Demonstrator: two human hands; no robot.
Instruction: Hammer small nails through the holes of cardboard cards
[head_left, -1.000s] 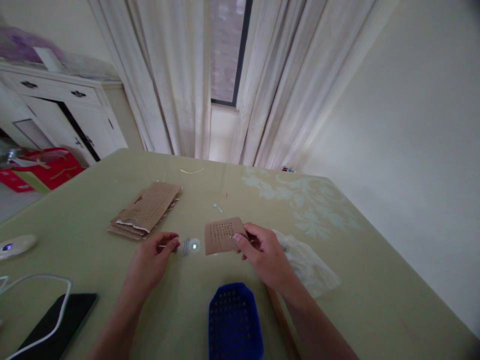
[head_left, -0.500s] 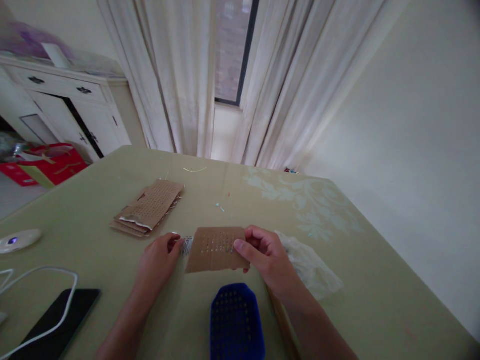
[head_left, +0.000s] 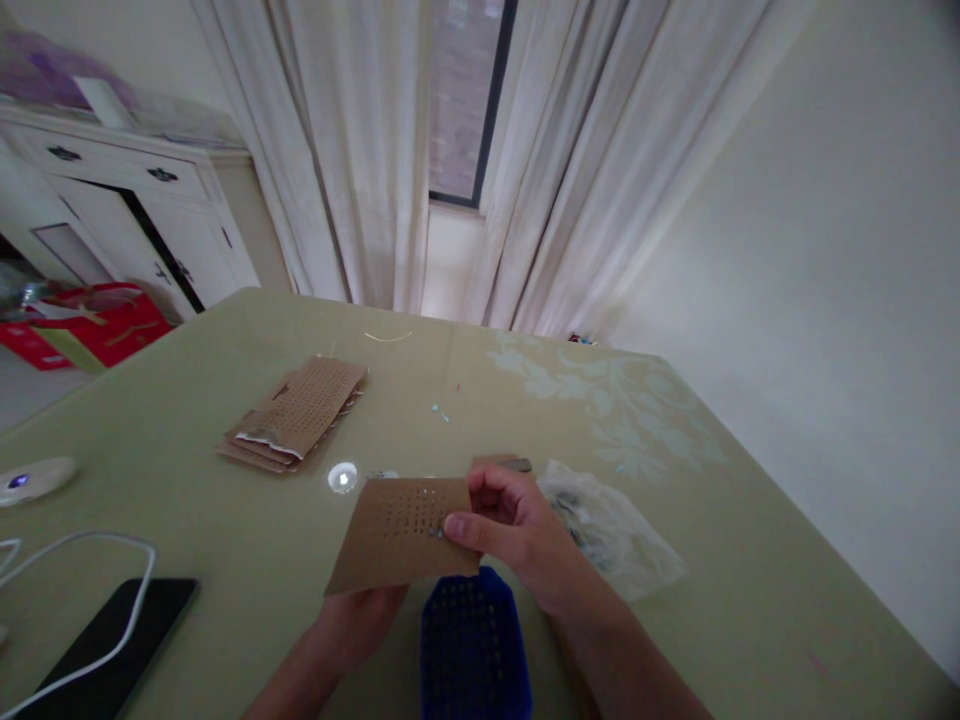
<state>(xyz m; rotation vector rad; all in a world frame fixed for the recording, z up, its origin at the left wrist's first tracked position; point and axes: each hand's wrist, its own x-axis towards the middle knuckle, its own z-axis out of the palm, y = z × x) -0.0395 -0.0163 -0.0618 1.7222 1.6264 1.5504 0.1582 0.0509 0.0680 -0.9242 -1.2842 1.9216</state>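
Observation:
My right hand (head_left: 517, 535) pinches the right edge of a perforated brown cardboard card (head_left: 397, 530), thumb on top, and holds it raised over the table. My left hand (head_left: 360, 615) sits under the card's lower left part; its fingers are hidden behind it. A small shiny round object (head_left: 343, 477) lies on the green tablecloth (head_left: 225, 520) just beyond the card. A blue perforated basket (head_left: 472, 645) stands right below my hands.
A stack of similar perforated cards (head_left: 296, 412) lies farther left. A crumpled clear plastic bag (head_left: 611, 525) is at the right. A black phone (head_left: 112, 645) with a white cable (head_left: 82, 545) and a white device (head_left: 34, 478) lie at the left edge. Curtains and a white cabinet stand behind.
The card came nearer to me and tilted up. My left hand left the small shiny piece on the table and went under the card.

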